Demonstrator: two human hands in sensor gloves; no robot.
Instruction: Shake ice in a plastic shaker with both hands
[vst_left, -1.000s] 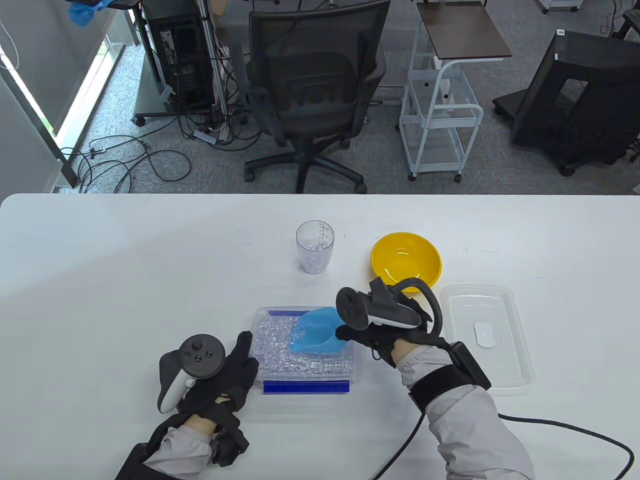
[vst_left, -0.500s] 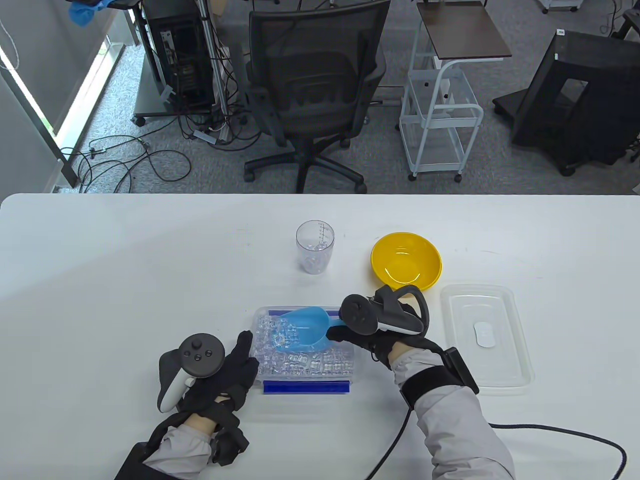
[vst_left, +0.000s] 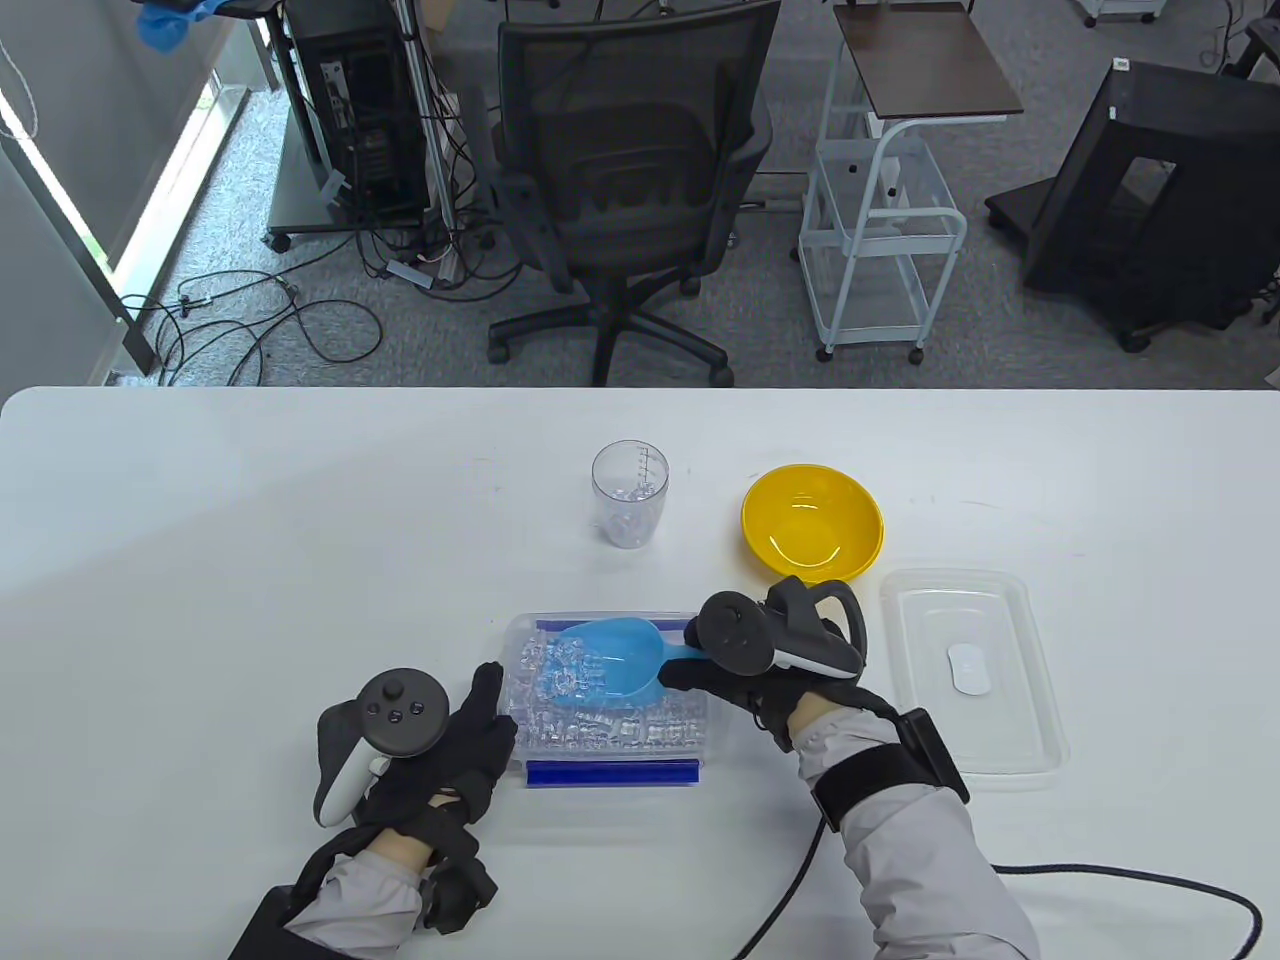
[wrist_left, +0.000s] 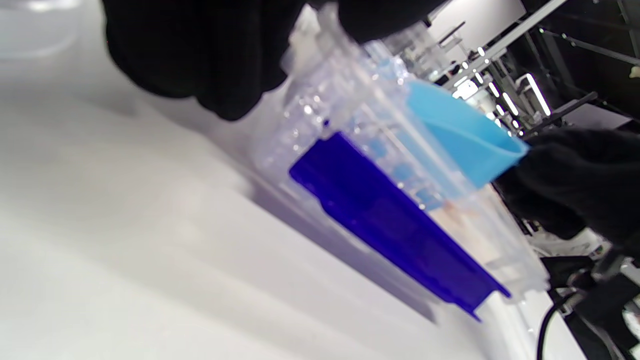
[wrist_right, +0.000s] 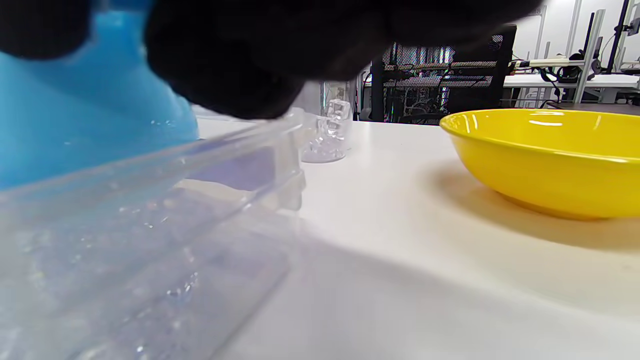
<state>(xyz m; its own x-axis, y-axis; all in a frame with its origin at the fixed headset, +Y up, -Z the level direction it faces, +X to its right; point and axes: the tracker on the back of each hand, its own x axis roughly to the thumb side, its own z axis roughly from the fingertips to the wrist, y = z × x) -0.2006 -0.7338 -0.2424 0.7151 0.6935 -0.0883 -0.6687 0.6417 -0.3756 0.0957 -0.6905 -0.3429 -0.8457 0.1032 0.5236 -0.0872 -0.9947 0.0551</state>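
In the table view, the right hand (vst_left: 745, 685) grips the handle of the blue scoop (vst_left: 612, 668), whose bowl lies over the ice in the clear ice box (vst_left: 606, 700), just left of that hand. The left hand (vst_left: 470, 740) lies with straight fingers against the box's left wall, holding nothing. The plastic shaker (vst_left: 629, 495) stands upright beyond both hands, apart from the box, with a little ice in its bottom. The yellow bowl (vst_left: 812, 523) sits just beyond the right hand, and the clear lid (vst_left: 972, 675) lies flat to its right. Bare desk (vst_left: 250, 560) spreads left of and beyond the left hand to the far edge.

In the left wrist view, the left hand's fingers (wrist_left: 200, 55) touch the box's corner (wrist_left: 320, 115); a dark blue clip (wrist_left: 390, 225) runs along its near edge, and the scoop (wrist_left: 460, 135) rises above the rim.

In the right wrist view, the right hand (wrist_right: 280, 45) curls around the scoop (wrist_right: 90, 110) above the box's rim (wrist_right: 210, 150). Open desk separates the box from the bowl (wrist_right: 550, 155); the shaker (wrist_right: 330, 132) stands further off.
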